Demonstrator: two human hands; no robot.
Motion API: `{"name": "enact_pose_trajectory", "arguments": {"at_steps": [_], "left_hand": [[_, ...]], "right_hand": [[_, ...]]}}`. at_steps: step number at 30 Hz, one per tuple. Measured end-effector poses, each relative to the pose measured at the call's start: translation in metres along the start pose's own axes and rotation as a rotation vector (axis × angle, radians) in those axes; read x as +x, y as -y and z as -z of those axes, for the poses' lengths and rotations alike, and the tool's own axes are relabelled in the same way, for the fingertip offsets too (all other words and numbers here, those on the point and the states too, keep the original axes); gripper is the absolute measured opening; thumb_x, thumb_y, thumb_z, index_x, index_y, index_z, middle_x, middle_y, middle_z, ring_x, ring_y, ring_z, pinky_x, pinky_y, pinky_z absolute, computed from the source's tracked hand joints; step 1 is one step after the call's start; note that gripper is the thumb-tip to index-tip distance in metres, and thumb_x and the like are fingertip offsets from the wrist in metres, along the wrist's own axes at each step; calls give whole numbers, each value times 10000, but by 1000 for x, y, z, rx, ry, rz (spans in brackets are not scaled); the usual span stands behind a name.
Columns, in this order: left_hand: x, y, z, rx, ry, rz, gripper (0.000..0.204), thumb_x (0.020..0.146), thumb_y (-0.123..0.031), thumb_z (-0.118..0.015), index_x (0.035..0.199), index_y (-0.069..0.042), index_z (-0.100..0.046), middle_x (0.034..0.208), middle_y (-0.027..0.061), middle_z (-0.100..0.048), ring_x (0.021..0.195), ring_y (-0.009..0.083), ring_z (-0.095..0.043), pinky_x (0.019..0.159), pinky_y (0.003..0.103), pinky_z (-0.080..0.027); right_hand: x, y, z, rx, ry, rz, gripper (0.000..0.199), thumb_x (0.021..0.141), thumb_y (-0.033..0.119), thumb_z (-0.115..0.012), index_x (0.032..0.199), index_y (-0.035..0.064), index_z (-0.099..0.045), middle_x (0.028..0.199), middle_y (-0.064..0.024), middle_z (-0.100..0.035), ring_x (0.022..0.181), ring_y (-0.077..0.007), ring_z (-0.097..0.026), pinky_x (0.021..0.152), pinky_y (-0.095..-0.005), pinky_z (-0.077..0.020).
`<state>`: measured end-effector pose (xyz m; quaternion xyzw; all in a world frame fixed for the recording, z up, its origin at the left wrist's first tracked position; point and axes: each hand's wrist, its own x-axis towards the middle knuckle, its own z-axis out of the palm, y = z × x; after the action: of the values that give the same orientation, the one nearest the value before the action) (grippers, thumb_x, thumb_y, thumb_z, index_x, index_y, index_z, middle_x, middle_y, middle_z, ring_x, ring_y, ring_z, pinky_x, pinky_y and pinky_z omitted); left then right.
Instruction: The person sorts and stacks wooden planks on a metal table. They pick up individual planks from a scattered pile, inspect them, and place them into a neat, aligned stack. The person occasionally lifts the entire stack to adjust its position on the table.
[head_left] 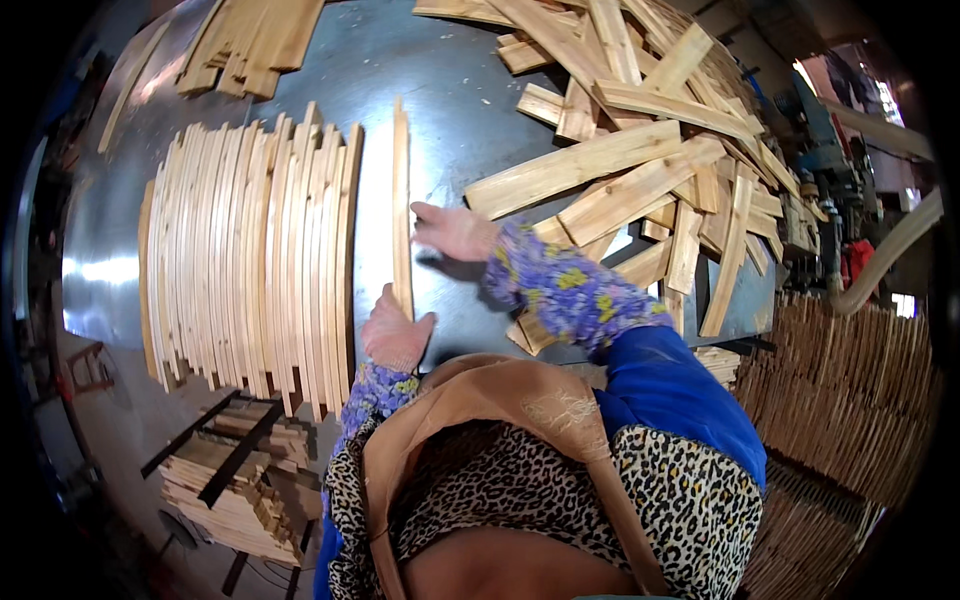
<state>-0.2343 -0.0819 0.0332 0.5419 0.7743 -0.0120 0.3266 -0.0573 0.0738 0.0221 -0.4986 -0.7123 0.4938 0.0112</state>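
**A lone pale strip (401, 180) lies on the metal table (440, 90), between packed slats and loose boards**

At the left, a row of slats (250, 260) sits packed side by side, straight and narrow, the ends uneven; beyond it, at the far left, lie flat boards (255, 45) with visible grain. To the right of the row, the left hand (396, 335) reaches away from the body, fingers forward, thumb spread right. The strip's near end lies between thumb and fingers; whether they pinch it cannot be told. The strip is slender and smooth, running from near to far across the dull, bluish-grey metal. Just beside its right edge, the right hand (458, 232) points left, partly open, index finger extended, with nothing visible in its grasp; its floral sleeve (570, 285) slants in from the near right. Farther right, rectangular boards (640, 185) with streaked grain pile crosswise. At the near right stand dense rows of brownish wood (840, 400).
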Motion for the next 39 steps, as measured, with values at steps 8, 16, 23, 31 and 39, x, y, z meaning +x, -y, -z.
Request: {"name": "enact_pose_trajectory", "arguments": {"at_steps": [8, 16, 23, 31, 39], "left_hand": [[14, 27, -33, -80, -103, 20, 816, 943, -377, -788, 1582, 2, -450, 1339, 302, -707, 1166, 499, -711, 1023, 550, -576], [12, 22, -13, -224, -68, 30, 670, 944, -304, -761, 1494, 3, -534, 1248, 302, -733, 1129, 496, -716, 985, 558, -582], [23, 47, -28, -381, -153, -15, 671, 920, -311, -788, 1487, -24, -572, 1261, 279, -754, 1198, 457, -721, 1062, 522, -563], [14, 18, 35, -555, -147, -7, 639, 937, -409, -789, 1421, -16, -647, 1249, 265, -768, 1183, 432, -737, 1013, 481, -587], [91, 4, 141, -1116, -296, -145, 537, 929, -126, -772, 1412, 42, -607, 1234, 165, -758, 1121, 240, -728, 998, 370, -586]], "right_hand": [[-77, -130, 224, -1074, -223, -291, 993, 825, 212, -827, 1705, 181, -369, 1692, -167, -456, 1626, -395, -328, 1323, -595, -226], [-7, -74, 230, -224, -158, -264, 661, 983, 574, -636, 1388, 59, -725, 1224, -217, -790, 1187, -371, -749, 1064, -461, -548], [50, -76, 143, 846, -287, -170, 704, 1041, 446, -680, 1541, -41, -588, 1524, -190, -640, 1411, -315, -583, 1219, -425, -417], [71, -71, 22, 174, -523, -143, 589, 1009, 448, -624, 1369, -15, -679, 1106, -286, -783, 1093, -413, -756, 977, -497, -575], [105, 9, -122, 636, -131, 152, 522, 1091, 315, -603, 1509, 4, -593, 1414, -212, -707, 1305, -374, -673, 1164, -436, -506]]}}
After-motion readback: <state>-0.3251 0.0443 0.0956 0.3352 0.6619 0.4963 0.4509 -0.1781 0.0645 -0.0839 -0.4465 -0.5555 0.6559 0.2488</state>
